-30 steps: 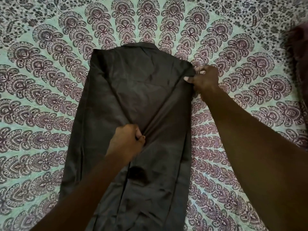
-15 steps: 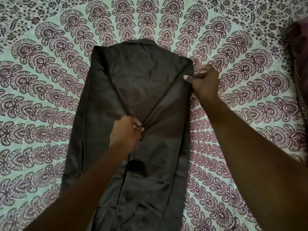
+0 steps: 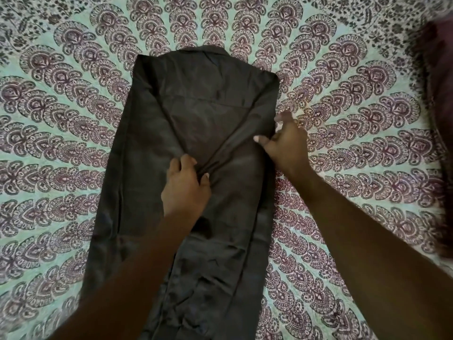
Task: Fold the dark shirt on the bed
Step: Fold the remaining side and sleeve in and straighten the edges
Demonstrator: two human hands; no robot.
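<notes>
The dark shirt [image 3: 152, 148] lies lengthwise on the bed, its sides folded in to a long narrow shape with the collar at the far end. My left hand [image 3: 183, 185] pinches a bunch of the cloth at the shirt's middle, where creases run out diagonally. My right hand [image 3: 285, 143] grips the shirt's right edge, thumb on top of the cloth, a little nearer to me than the shoulder corner. A taut fold runs between the two hands.
The bed is covered by a green sheet with a maroon mandala print [image 3: 367, 133] on all sides of the shirt. A dark reddish cloth or pillow [image 3: 441, 106] lies at the right edge of view.
My right hand has slid down the shirt's right edge from the shoulder corner toward me and inward. My left hand keeps its pinch at the middle.
</notes>
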